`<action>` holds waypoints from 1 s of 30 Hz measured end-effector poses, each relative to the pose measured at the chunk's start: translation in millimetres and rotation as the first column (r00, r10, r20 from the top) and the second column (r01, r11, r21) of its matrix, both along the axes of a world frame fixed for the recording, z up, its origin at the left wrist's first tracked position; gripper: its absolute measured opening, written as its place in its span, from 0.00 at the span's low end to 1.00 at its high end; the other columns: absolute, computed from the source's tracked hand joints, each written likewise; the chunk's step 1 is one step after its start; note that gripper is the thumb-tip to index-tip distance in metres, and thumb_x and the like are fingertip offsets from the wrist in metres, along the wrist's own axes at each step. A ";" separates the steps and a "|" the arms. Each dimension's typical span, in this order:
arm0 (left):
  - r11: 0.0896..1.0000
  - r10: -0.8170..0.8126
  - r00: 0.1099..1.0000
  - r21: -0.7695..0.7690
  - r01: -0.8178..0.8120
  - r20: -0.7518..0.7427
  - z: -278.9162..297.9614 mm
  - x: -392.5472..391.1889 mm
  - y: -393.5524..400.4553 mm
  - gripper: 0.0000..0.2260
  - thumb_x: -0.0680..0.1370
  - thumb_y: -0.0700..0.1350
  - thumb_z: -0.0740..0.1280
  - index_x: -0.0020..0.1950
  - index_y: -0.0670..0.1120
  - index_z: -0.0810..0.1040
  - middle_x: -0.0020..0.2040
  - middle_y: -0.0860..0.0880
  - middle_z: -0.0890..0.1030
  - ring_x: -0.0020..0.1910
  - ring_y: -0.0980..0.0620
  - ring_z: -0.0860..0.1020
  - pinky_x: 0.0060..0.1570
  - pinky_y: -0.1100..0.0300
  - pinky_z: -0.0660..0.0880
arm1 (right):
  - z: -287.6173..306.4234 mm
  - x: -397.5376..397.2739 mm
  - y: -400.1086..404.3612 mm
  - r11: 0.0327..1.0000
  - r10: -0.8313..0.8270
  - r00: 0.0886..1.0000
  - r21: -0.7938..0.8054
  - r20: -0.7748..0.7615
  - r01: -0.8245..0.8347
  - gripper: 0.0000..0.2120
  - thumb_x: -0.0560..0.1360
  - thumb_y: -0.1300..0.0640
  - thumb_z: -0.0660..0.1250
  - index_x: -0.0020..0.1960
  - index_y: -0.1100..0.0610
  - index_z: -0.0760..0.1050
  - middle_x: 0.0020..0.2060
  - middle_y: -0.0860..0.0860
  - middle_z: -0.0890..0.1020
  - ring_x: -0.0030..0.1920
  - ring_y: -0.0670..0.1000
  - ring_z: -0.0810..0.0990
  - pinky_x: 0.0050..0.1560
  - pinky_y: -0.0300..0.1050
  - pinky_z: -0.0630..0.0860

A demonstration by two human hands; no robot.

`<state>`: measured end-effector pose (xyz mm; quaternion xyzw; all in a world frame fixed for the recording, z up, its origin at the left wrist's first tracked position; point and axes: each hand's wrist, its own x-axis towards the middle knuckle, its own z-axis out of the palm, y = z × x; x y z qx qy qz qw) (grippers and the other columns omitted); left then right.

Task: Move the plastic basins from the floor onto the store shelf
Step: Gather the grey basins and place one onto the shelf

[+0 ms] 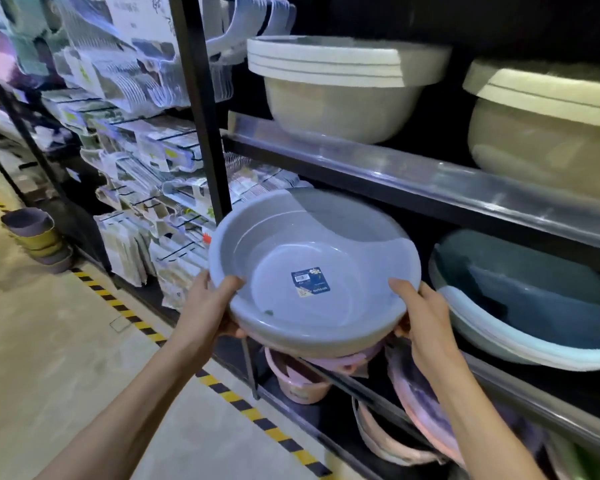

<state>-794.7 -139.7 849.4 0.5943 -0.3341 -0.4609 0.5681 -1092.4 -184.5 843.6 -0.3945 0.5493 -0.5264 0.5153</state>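
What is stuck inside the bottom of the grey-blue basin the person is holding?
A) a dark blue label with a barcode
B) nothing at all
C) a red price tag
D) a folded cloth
A: a dark blue label with a barcode sits on the inner floor of the grey-blue basin, which the left hand and right hand grip by its rim.

A shop: stocked shelves [430, 181] of basins [343, 109] (one barcode-labelled).

The grey basin [312, 268] hides the fingers of both hands beneath it and the pink buckets [302, 375] behind. The beige basin [548, 133] is cut off at the right edge. The hanging packets [125, 133] are blurred.
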 end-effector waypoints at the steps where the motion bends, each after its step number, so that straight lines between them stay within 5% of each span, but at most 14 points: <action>1: 1.000 -0.029 1.000 -0.006 0.029 0.007 -3.3 7.8 -13.4 0.19 0.72 0.49 0.71 0.60 0.45 0.74 0.37 0.40 0.82 0.27 0.43 0.80 0.25 0.55 0.78 | -2.7 7.3 -5.3 1.000 -0.028 1.000 -0.002 -0.008 0.028 0.08 0.68 0.47 0.74 0.41 0.50 0.80 0.31 0.49 0.80 0.30 0.51 0.74 0.26 0.42 0.67; 7: 0.984 -0.175 0.984 -0.035 0.175 -0.019 -11.0 38.3 -89.4 0.16 0.71 0.49 0.70 0.55 0.44 0.75 0.36 0.42 0.80 0.25 0.46 0.79 0.21 0.57 0.75 | -3.1 41.8 -30.3 0.974 -0.226 0.974 -0.017 0.003 0.226 0.09 0.70 0.51 0.72 0.44 0.55 0.78 0.33 0.54 0.77 0.32 0.52 0.73 0.31 0.45 0.65; 15: 0.959 -0.282 0.959 -0.036 0.281 -0.035 -16.6 43.6 -159.5 0.13 0.75 0.47 0.69 0.56 0.44 0.75 0.34 0.49 0.78 0.26 0.52 0.79 0.22 0.60 0.75 | -3.9 53.6 -76.7 0.936 -0.352 0.934 -0.023 -0.068 0.351 0.09 0.74 0.53 0.72 0.41 0.57 0.75 0.27 0.47 0.73 0.24 0.47 0.69 0.21 0.38 0.64; 24: 0.938 -0.343 0.939 -0.065 0.341 -0.030 -33.6 32.9 -222.5 0.17 0.71 0.51 0.70 0.54 0.42 0.74 0.28 0.52 0.76 0.23 0.55 0.76 0.22 0.62 0.74 | -23.1 39.6 -132.4 0.896 -0.444 0.896 0.019 -0.031 0.445 0.23 0.69 0.48 0.74 0.56 0.63 0.74 0.42 0.56 0.75 0.34 0.52 0.74 0.26 0.40 0.67; 30: 0.934 -0.355 0.934 -0.051 0.353 -0.035 -37.9 24.5 -272.5 0.17 0.69 0.53 0.71 0.49 0.43 0.73 0.28 0.51 0.74 0.22 0.54 0.76 0.23 0.62 0.74 | -30.2 32.0 -167.1 0.874 -0.484 0.875 0.053 0.010 0.483 0.17 0.66 0.47 0.73 0.49 0.57 0.78 0.25 0.47 0.76 0.22 0.46 0.69 0.20 0.37 0.62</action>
